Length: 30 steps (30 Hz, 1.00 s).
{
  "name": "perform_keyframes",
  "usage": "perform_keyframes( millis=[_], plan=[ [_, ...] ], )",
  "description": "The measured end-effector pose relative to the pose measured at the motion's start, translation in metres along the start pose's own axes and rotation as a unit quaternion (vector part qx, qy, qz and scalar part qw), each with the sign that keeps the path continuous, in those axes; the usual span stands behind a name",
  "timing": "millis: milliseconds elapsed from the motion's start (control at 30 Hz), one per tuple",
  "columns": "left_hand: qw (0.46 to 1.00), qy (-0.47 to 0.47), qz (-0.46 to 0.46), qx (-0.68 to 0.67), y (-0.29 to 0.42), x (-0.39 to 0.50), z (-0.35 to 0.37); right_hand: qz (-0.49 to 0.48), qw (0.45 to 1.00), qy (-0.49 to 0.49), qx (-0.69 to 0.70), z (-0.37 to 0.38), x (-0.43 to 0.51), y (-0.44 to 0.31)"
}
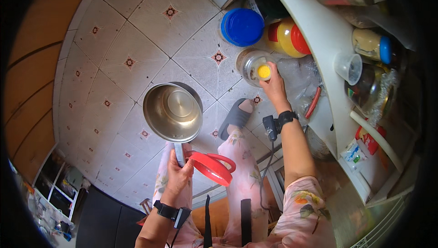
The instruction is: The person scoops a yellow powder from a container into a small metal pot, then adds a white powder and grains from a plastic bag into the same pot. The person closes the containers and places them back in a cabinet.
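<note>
My left hand [178,175] grips the metal handle of a stainless-steel saucepan [160,116], whose inside looks bare. The same hand also pinches the rim of a red plastic lid [211,170] with a loop handle. Farther forward on the right, my right hand [276,89] holds a small cup of yellow grain [263,71]. This cup is at the mouth of a clear jar [245,67] on the floor; whether it is inside the mouth or just above it, I cannot tell. Dark bits show inside the jar.
A blue-lidded jar [242,27] and a yellow container with a red cap [288,37] stand beyond the clear jar. To the right, a white shelf unit [316,25] holds a clear plastic cup [347,68] and several jars. Wooden cabinets [37,42] line the left.
</note>
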<state>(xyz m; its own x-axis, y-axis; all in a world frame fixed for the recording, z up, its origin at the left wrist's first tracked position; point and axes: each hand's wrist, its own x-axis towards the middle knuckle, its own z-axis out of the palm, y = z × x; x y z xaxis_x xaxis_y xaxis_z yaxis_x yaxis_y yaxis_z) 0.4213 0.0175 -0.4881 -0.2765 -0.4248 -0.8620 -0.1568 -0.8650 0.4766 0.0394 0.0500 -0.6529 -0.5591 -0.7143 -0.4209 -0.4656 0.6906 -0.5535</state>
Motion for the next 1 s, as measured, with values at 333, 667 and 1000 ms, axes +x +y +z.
perform_keyframes(
  millis=[333, 667, 1000],
  plan=[
    [0.998, -0.05, 0.041, 0.003, -0.027, 0.037, 0.015, -0.039, 0.966, -0.042, -0.254, 0.05, 0.05, 0.043],
    [0.996, -0.063, 0.056, -0.005, -0.025, 0.051, 0.031, 0.01, 0.955, 0.0, -0.297, 0.071, 0.068, 0.062],
    [0.996, -0.07, 0.052, 0.009, -0.025, 0.06, 0.043, 0.088, 0.967, -0.029, -0.237, 0.074, 0.074, 0.062]
  ],
)
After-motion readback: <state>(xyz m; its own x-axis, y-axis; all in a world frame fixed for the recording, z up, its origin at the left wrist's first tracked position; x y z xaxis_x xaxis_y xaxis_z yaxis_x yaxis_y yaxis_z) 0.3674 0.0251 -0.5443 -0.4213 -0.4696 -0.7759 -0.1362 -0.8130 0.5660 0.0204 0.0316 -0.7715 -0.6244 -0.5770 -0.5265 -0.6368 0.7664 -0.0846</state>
